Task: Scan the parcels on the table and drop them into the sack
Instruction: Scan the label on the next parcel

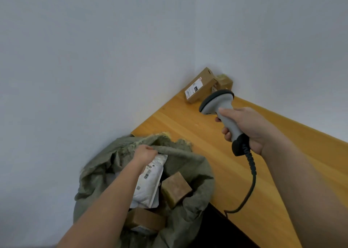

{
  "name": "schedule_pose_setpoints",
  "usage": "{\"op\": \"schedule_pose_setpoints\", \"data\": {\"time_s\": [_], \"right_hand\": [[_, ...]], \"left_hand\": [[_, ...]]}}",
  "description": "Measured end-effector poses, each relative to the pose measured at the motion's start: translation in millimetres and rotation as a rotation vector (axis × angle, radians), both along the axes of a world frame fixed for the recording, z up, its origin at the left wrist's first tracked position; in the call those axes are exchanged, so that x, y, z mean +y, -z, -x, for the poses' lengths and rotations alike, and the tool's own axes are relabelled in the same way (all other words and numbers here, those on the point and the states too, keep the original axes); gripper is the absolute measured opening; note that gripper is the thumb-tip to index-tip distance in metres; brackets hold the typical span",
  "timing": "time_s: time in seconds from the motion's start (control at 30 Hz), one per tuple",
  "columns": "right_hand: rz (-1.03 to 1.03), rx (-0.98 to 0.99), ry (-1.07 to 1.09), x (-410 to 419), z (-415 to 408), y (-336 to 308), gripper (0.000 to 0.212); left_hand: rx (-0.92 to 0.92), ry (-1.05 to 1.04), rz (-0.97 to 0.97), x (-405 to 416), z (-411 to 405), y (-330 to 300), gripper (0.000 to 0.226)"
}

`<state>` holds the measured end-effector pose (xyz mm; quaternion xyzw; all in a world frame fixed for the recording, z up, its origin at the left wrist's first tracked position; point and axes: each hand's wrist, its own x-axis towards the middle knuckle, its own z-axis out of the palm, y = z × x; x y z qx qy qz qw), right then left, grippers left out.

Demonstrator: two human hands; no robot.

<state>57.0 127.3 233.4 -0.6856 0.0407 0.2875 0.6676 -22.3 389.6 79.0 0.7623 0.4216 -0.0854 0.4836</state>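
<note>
At seven o'clock, the left hand (144, 151) pinches the white mailer (150, 182) over the sack (190, 165); release low, while the right hand (243, 127) grips the scanner (219, 102).

Relative to the sack (188, 174):

- One sack, olive green, mouth open.
- Inside it, one white mailer (148, 183) with printed labels.
- Also inside, two brown boxes: one (176, 188) right of the mailer, one (146, 220) below it (a pale edge under this one could be a further parcel, unclear).
- Beyond the sack, in the far corner of the one wooden table (273, 172), two cardboard boxes: a long labelled one (199, 85) and a smaller one (224, 82) touching its right side.
- Above the table, right of the sack, one grey corded scanner (219, 104).
- Two hands: left (144, 152) at the sack's rim, right (244, 127) on the scanner.
</note>
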Motion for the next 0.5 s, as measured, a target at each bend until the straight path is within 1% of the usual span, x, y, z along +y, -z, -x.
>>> {"op": "schedule_pose_setpoints", "data": {"time_s": [0.07,0.1,0.17,0.27,0.4,0.5], "right_hand": [[0.005,0.001,0.075,-3.6,-21.0,6.4,0.026],[0.007,-0.001,0.110,-4.4,-33.7,9.4,0.028],[-0.016,-0.008,0.183,-4.1,-61.7,15.4,0.030],[-0.080,-0.014,0.269,-1.7,-109.0,22.4,0.021],[-0.044,-0.082,0.305,-4.9,-169.2,37.0,0.023],[-0.036,-0.119,0.321,-6.7,-213.3,53.5,0.020]], "left_hand": [[-0.008,0.056,-0.030,-6.1,-27.9,4.4,0.030],[-0.006,0.079,-0.055,-8.4,-43.0,4.7,0.034],[-0.017,0.140,-0.105,-12.9,-74.2,4.7,0.036],[-0.030,0.220,-0.162,-17.1,-128.1,3.6,0.040],[-0.034,0.332,-0.282,-20.9,-209.6,7.8,0.051],[-0.054,0.418,-0.341,-28.2,-269.6,14.7,0.059]]}}
